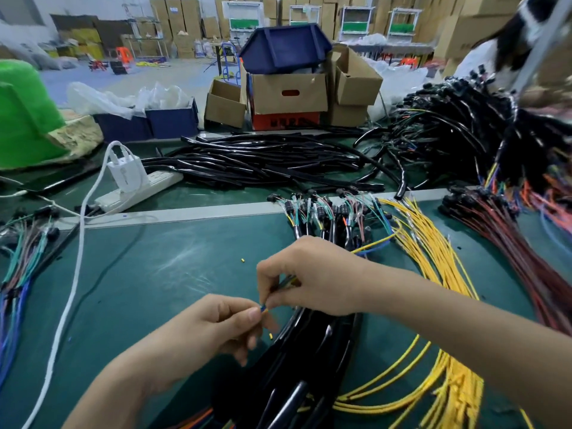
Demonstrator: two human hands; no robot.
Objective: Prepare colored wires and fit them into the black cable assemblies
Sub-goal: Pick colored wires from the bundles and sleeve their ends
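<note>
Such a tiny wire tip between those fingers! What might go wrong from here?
The left hand and right hand pinch a thin wire end by fingertips alone; it might slip or bend.
The loose yellow wires fan out beside the right forearm; a sweep of the arm could tangle them.
A small yellow bit lies on the green mat; such scraps could stray into the black cable assemblies.

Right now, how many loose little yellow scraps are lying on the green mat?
2: one yellow scrap on the bare green mat left of the right hand; another beside the black cables below it. More may be hidden.
</note>
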